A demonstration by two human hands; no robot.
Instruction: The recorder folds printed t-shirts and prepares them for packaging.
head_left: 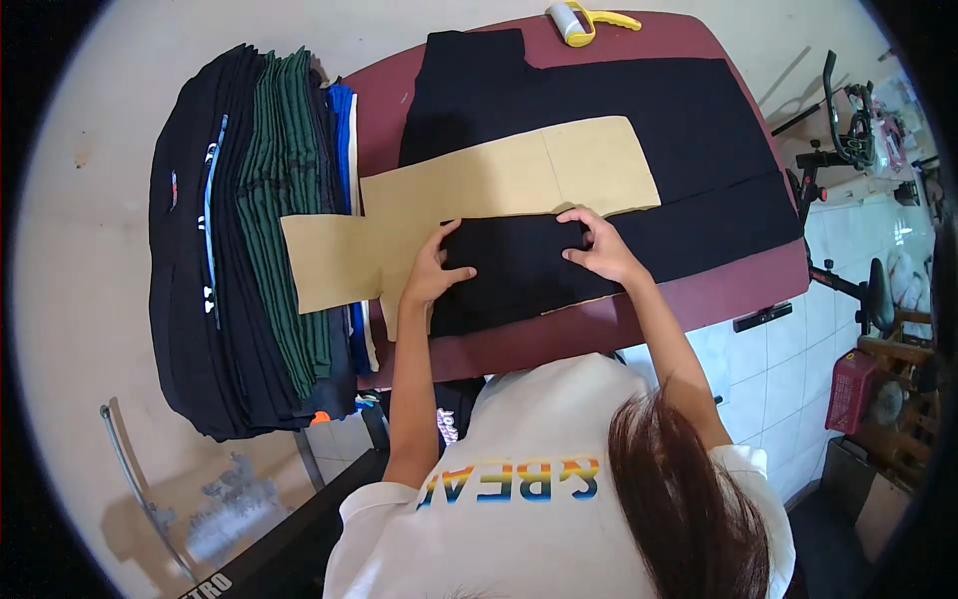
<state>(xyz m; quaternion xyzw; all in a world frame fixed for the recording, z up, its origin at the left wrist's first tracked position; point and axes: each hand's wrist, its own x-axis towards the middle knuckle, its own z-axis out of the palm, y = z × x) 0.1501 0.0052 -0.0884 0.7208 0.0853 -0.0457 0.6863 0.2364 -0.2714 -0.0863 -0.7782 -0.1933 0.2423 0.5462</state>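
Note:
Black trousers [639,120] lie spread on a dark red padded board, with a tan cardboard template [499,175] on top of them. A black flap of the cloth [514,265] is turned over the template's near part, its upper edge running between my hands. My left hand [429,272] is at the flap's left end, thumb and fingers apart and resting on the cloth. At its right end, my right hand [604,252] curves with fingertips at the folded edge and thumb on the black cloth. Both hands are open; their outer fingers are partly hidden.
Stacked folded garments [249,230], black, green and blue, stand at the left against the board [689,299]. A lint roller with a yellow handle [589,22] lies at the board's far edge. An exercise bike [848,140] and a red plastic basket [851,391] stand to the right.

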